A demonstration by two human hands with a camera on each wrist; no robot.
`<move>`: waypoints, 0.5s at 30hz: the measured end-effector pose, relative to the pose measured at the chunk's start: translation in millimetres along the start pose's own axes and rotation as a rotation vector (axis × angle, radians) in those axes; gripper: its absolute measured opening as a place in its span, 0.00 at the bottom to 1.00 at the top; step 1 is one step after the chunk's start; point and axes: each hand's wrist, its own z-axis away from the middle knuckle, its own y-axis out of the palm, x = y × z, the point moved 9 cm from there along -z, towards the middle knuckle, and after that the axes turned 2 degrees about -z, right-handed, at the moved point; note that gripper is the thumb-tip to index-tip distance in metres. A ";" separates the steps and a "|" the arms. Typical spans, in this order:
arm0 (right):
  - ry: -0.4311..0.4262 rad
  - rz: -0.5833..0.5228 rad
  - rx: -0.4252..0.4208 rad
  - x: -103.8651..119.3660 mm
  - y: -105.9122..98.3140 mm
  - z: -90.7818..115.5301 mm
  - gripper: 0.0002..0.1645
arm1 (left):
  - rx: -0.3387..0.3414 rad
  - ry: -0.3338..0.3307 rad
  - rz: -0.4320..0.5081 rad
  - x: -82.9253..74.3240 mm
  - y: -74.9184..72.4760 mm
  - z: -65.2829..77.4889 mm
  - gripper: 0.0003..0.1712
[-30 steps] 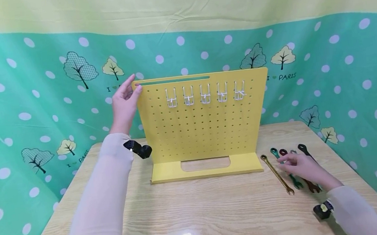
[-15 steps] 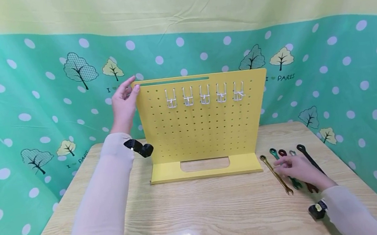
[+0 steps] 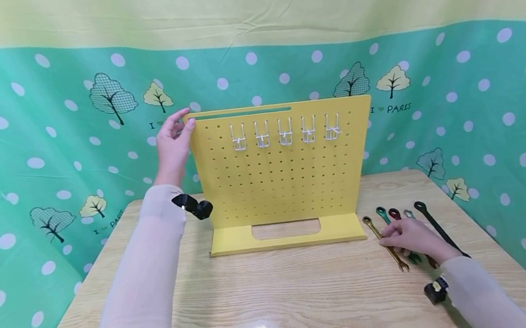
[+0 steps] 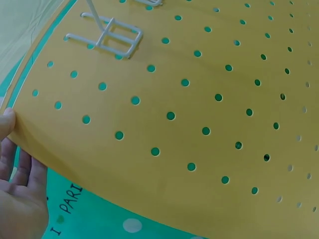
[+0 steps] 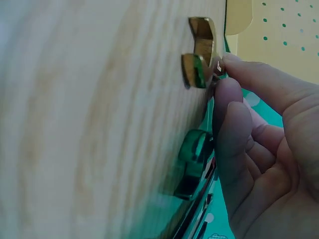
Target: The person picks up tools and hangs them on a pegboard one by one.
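A yellow pegboard (image 3: 284,183) stands upright on its base, with several white wire hooks (image 3: 262,141) in a row near its top. My left hand (image 3: 171,147) holds its upper left corner, thumb on the front face and the other fingers behind the edge, as the left wrist view shows. On the table at the right, my right hand (image 3: 415,241) pinches the shaft of a gold wrench (image 5: 203,45) between thumb and fingertips. Under that hand lie a green wrench (image 5: 195,149), a red wrench (image 3: 395,216) and a silver one, partly hidden.
A black wrench (image 3: 438,226) lies furthest right, its lower end behind my wrist. The wooden table (image 3: 277,292) runs back to a green and yellow printed curtain (image 3: 248,30). A rectangular cutout (image 3: 285,222) opens in the pegboard's base.
My right hand has moved left and down from above the wrenches, and its fingers have closed on the gold wrench. The left hand stays at the pegboard's corner.
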 end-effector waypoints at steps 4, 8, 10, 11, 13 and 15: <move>0.026 0.033 0.002 -0.4 -0.4 1.4 0.14 | 0.006 -0.007 0.000 1.1 0.0 -0.8 0.22; 0.044 0.051 0.001 -0.1 -0.1 0.9 0.12 | 0.001 -0.016 -0.003 1.7 -0.7 -1.7 0.22; 0.050 0.056 -0.001 0.3 0.2 0.0 0.12 | 0.002 -0.019 -0.004 1.4 -1.0 -1.7 0.22; 0.051 0.059 -0.003 0.7 0.2 -0.3 0.12 | 0.004 -0.022 -0.006 1.3 -0.9 -1.6 0.23; 0.058 0.061 -0.010 0.5 0.5 -0.9 0.11 | 0.010 -0.023 -0.006 0.7 -0.5 -1.1 0.23; 0.065 0.068 -0.015 0.3 0.6 -1.7 0.11 | 0.012 -0.022 -0.007 0.3 -0.6 -0.9 0.23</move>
